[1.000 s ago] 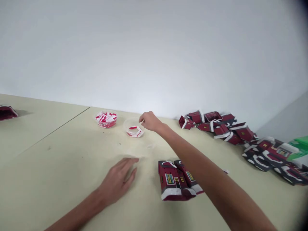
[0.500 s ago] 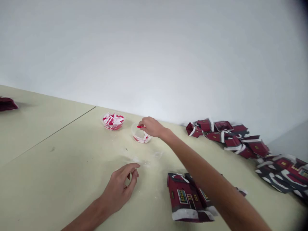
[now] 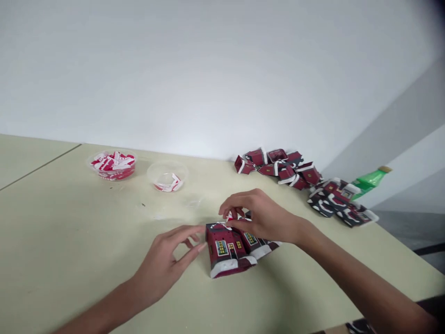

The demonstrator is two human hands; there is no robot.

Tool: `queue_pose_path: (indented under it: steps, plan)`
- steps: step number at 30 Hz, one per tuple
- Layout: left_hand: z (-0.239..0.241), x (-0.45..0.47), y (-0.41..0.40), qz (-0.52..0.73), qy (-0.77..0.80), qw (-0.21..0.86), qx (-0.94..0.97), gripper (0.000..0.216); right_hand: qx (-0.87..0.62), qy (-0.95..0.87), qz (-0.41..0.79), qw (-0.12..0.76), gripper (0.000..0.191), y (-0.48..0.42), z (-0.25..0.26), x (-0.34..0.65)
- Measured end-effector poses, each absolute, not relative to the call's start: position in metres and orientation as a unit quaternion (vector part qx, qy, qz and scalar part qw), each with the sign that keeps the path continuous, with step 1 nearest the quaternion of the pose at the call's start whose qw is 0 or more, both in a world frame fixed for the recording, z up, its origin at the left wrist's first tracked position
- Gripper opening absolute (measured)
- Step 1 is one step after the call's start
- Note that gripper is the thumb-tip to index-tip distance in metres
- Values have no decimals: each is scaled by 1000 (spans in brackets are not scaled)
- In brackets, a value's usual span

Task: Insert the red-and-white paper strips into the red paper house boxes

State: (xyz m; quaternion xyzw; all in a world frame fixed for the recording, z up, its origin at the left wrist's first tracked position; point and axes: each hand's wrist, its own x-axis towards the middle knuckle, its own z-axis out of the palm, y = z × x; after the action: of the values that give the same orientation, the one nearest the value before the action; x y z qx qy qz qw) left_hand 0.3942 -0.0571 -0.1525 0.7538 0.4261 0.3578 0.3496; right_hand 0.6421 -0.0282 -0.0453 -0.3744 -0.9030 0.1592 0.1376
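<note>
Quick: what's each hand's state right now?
Left hand: open, fingertips beside the paper house.
Right hand: pinched shut on a small piece at its roof.

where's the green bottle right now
Head view, far right: the green bottle sits just behind the right-hand pile of red paper houses, well beyond and to the right of the right hand.

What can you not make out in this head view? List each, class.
Head view:
Whatever the right hand pinches: covered by its fingers.
Rear paper houses: behind that hand.
Green bottle base: behind the house pile.
Pieces in the far tub: too small.
</note>
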Motion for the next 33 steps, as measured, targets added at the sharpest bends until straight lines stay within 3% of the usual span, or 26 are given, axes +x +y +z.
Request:
queue_pose_path:
  steps: [4,8,13,17,23,27,33]
  plan:
    - [-149,419,-53,350,423,340,764,39,-357,-901,233,85,30,-20,-63,645]
    - [-163,424,-61,351,431,395,732,63,-338,-899,251,121,39,-22,-82,646]
    - [-177,422,-67,353,435,423,712,84,-357,-871,279,192,27,-32,-101,651]
    - [-178,422,-64,339,410,427,731,80,-358,-863,267,237,33,-37,-108,660]
    - [-178,426,-65,337,403,428,735,93,-379,-865,240,226,8,-46,-103,670]
    - [-178,428,-65,335,400,425,740,92,-385,-859,213,260,8,-46,-105,665]
    - [-179,426,-62,333,398,400,755,93,-345,-891,178,238,13,-46,-114,656]
